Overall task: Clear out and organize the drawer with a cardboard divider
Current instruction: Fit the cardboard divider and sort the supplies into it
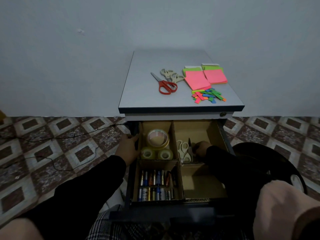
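Observation:
The open drawer (228,141) holds a brown cardboard divider (174,141) with four compartments. Three tape rolls (158,139) fill the back left one, and several batteries (156,185) lie in the front left one. Beige scissors (183,150) lie in the back right compartment, where my right hand (201,148) holds a dark-bladed pair of scissors (190,147). The front right compartment (201,181) is bare. My left hand (129,148) grips the drawer's left side.
On the cabinet top (138,94) lie red-handled scissors (165,85), beige scissors (171,76), pink and green sticky note pads (205,77) and several coloured paper strips (208,96). A black stool (273,161) stands at the right. Thin cables (69,135) run over the tiled floor.

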{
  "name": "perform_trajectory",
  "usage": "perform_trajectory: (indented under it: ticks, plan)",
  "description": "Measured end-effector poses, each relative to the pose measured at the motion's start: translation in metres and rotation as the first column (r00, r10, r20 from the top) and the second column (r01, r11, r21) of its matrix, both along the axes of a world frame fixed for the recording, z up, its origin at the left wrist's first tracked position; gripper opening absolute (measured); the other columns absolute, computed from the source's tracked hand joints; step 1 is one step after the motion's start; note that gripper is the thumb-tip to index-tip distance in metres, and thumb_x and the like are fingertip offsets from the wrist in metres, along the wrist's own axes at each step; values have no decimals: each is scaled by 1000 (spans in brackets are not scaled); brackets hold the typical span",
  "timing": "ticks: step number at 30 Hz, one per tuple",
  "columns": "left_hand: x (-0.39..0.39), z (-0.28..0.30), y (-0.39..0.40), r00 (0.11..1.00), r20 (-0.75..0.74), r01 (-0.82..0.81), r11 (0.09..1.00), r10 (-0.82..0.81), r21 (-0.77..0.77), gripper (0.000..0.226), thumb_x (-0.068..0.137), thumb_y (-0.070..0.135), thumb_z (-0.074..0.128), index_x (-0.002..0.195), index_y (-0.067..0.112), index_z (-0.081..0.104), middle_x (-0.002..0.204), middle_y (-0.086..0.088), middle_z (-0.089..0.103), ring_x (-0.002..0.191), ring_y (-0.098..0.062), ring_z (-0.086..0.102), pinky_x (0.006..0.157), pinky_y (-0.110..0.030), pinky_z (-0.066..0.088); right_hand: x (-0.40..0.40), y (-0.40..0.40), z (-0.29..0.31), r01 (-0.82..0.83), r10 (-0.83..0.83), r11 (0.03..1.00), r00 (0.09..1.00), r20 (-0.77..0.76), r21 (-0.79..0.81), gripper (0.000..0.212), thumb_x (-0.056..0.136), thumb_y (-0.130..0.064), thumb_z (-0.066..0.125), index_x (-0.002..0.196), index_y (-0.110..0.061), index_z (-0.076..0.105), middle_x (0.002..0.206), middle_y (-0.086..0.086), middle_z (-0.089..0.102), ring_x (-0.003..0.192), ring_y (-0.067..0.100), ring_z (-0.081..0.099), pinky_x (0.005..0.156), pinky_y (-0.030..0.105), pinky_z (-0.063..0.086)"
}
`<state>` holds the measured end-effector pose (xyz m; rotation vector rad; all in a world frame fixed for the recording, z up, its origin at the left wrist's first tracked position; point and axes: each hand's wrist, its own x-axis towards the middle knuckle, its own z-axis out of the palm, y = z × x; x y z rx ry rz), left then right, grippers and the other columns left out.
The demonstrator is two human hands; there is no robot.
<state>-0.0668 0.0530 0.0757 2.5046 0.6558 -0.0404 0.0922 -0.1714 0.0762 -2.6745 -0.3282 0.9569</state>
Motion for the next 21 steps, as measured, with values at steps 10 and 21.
perform_trajectory:
  ticks: [10,21]
  plan:
    - [-2,39,-14,889,456,-54,985,-26,162,20,78,34,47,79,14,53,83,-3,51,80,-23,50,67,-37,45,-17,-2,49,51,-141,932,963,230,358,31,90,1,45,66,-18,53,81,0,58,88,18,53,82,25,39]
    - [39,107,-13,890,451,-26,980,-67,196,18,87,25,55,100,11,56,101,-6,53,96,-23,49,77,-35,44,-3,33,140,-183,-38,864,905,423,469,35,83,7,44,62,-21,51,75,-1,57,82,20,54,79,32,46]
